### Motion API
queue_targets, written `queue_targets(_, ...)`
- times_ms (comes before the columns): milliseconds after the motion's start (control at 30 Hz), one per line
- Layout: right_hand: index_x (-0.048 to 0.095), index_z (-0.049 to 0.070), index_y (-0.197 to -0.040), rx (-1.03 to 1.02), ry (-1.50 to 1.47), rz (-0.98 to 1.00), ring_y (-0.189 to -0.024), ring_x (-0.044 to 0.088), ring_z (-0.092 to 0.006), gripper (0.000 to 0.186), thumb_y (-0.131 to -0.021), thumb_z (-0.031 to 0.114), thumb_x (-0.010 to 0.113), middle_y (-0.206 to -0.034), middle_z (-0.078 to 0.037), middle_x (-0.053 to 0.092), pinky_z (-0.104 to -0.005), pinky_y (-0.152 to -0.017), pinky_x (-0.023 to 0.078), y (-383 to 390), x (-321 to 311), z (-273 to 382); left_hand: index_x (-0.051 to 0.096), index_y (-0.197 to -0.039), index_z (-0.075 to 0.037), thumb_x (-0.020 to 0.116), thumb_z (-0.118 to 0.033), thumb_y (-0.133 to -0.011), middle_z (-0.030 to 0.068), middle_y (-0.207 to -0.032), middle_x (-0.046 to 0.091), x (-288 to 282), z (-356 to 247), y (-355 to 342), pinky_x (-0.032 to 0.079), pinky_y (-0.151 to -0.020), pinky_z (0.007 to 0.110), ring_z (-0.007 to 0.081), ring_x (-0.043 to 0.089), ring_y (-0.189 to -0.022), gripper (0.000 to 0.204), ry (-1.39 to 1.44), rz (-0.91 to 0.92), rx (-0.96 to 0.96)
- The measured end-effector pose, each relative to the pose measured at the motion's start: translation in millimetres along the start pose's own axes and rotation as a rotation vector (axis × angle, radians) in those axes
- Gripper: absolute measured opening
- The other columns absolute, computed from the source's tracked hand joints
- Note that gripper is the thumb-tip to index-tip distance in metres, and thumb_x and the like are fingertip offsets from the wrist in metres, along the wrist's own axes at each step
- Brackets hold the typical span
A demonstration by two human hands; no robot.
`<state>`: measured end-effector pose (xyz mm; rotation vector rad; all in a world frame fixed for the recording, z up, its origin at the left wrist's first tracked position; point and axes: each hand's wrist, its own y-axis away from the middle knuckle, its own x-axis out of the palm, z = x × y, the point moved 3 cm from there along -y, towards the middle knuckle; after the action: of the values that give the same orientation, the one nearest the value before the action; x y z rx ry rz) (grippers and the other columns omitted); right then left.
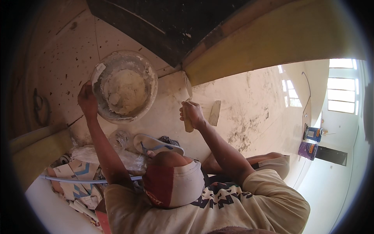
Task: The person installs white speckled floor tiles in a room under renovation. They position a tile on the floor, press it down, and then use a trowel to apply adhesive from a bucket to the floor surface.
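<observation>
My left hand (pixel 87 99) is closed on the left rim of a round basin (pixel 150 99), which stands on the pale floor. A heap of off-white paste (pixel 128 89) fills its middle, and dried smears coat its walls. To the right of the basin, my right hand (pixel 192 114) is wrapped round the handle of a putty knife (pixel 188 124). The knife's narrow blade points away, close to the corner of a yellowish board. Beside my right wrist is a small pale flat piece (pixel 215 112); I cannot tell its kind.
A dark panel (pixel 144 23) and a long yellowish board (pixel 272 39) border the far side. A flip-flop (pixel 157 145), clear plastic (pixel 130 160) and torn cardboard (pixel 80 173) lie near me. Paint buckets (pixel 307 150) stand far right. A coiled hose (pixel 41 107) is at left.
</observation>
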<state>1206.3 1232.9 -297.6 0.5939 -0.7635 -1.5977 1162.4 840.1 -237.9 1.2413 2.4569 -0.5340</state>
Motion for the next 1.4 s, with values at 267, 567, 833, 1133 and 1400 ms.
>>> queue_targets(267, 0.053, 0.0, -0.089, -0.056, 0.048, -0.073, -0.056, 0.054, -0.0151, 0.021, -0.088, 0.022, 0.054, -0.071, -0.007, 0.054, -0.0302, -0.048, 0.05, -0.5, 5.2, -4.6, 0.061, -0.104, 0.004, 0.046, -0.023, -0.093, 0.0133, -0.091, 0.065, -0.1, 3.1, -0.3, 0.042, -0.08, 0.03, 0.0184, 0.055, -0.082, 0.033, -0.003, -0.003, -0.014)
queue_targets(567, 0.054, -0.001, -0.084, -0.127, 0.172, -0.186, -0.056, 0.056, -0.0139, 0.024, -0.086, 0.023, 0.054, -0.071, -0.007, 0.056, -0.0291, -0.047, 0.051, 10.1, 12.9, -12.4, 0.06, -0.107, 0.005, 0.047, -0.021, -0.093, 0.0135, -0.095, 0.065, 0.2, 6.5, -0.4, 0.042, -0.084, 0.03, 0.0183, 0.058, -0.087, 0.032, 0.023, -0.001, -0.084)
queue_targets(833, 0.054, -0.002, -0.084, -0.158, 0.202, -0.134, -0.055, 0.057, -0.0137, 0.024, -0.086, 0.022, 0.054, -0.07, -0.007, 0.056, -0.0287, -0.046, 0.051, 16.5, 17.0, -11.8, 0.06, -0.111, 0.004, 0.048, -0.023, -0.093, 0.0144, -0.1, 0.065, -2.0, 11.5, -2.1, 0.041, -0.086, 0.03, 0.0194, 0.058, -0.092, 0.035, 0.003, 0.007, -0.074)
queue_targets(1133, 0.052, 0.0, -0.086, -0.083, 0.14, -0.112, -0.054, 0.055, -0.0148, 0.022, -0.087, 0.022, 0.053, -0.069, -0.007, 0.054, -0.0309, -0.047, 0.051, -0.6, 17.4, 3.1, 0.061, -0.105, 0.004, 0.047, -0.024, -0.093, 0.0139, -0.092, 0.065, -0.8, 9.7, -2.3, 0.042, -0.082, 0.03, 0.018, 0.057, -0.084, 0.034, 0.005, -0.01, -0.072)
queue_targets(1400, 0.054, 0.0, -0.084, -0.18, 0.211, -0.188, -0.054, 0.056, -0.0146, 0.023, -0.086, 0.023, 0.055, -0.069, -0.007, 0.056, -0.0295, -0.047, 0.051, 1.9, 21.4, -5.2, 0.062, -0.107, 0.003, 0.047, -0.022, -0.093, 0.014, -0.095, 0.066, 0.5, 18.3, -3.2, 0.042, -0.084, 0.03, 0.0185, 0.059, -0.088, 0.032, 0.035, -0.027, -0.04)
